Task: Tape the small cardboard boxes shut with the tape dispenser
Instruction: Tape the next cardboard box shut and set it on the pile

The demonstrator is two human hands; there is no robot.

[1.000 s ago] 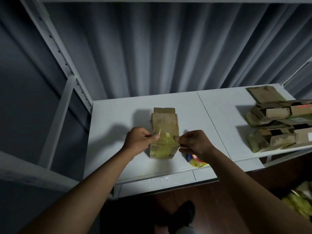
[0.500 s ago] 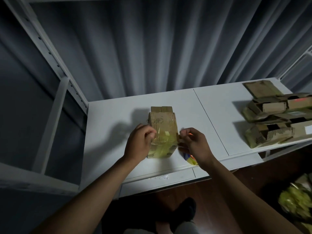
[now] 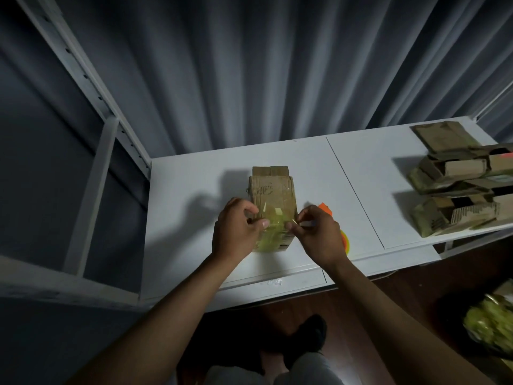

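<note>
A small cardboard box (image 3: 273, 194) lies on the white shelf (image 3: 200, 190), its near half wrapped in yellowish clear tape (image 3: 273, 234). My left hand (image 3: 236, 230) grips the box's left side, thumb on the tape. My right hand (image 3: 319, 234) pinches the tape at the box's right edge. The orange tape dispenser (image 3: 326, 209) lies behind my right hand, mostly hidden; its orange roll (image 3: 345, 240) shows beside my wrist.
A pile of several flattened and open cardboard boxes (image 3: 460, 179) sits at the shelf's right end. Grey curtains hang behind. A white rack upright (image 3: 91, 87) runs at the left. A bag of yellow-green material (image 3: 491, 326) lies on the dark floor, lower right.
Both hands have stayed at the box and shifted slightly along the tape. The orange dispenser now shows behind my right hand. The camera has tilted a little.
</note>
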